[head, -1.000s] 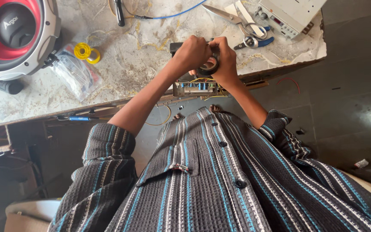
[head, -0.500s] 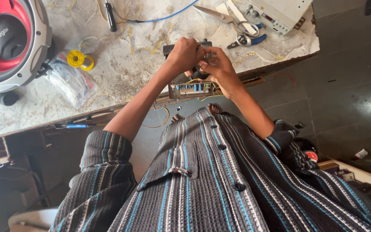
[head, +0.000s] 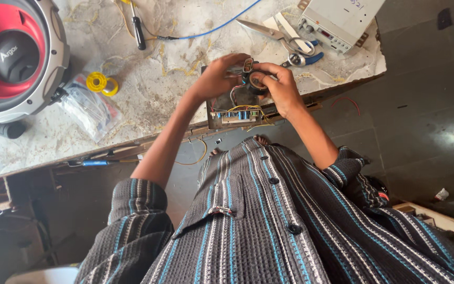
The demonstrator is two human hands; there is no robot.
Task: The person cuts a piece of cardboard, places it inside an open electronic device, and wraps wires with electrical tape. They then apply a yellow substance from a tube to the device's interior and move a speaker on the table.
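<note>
The shirt [head: 269, 231] was dark grey with blue and white stripes. The speaker [head: 14, 55] had a red cone and silver rim. The solder spool [head: 99, 82] was yellow, the scissor handles [head: 303, 57] blue, the surface [head: 153, 89] mottled white with yellowish veins.

Both hands, left hand [head: 217, 79], right hand [head: 279, 87], holding black tape roll [head: 257, 83] over circuit board [head: 236, 110], marble bench [head: 148, 89]

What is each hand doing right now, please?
Left hand: fingers curled, touching the small dark part above the circuit board.
Right hand: closed on the black round component.
</note>
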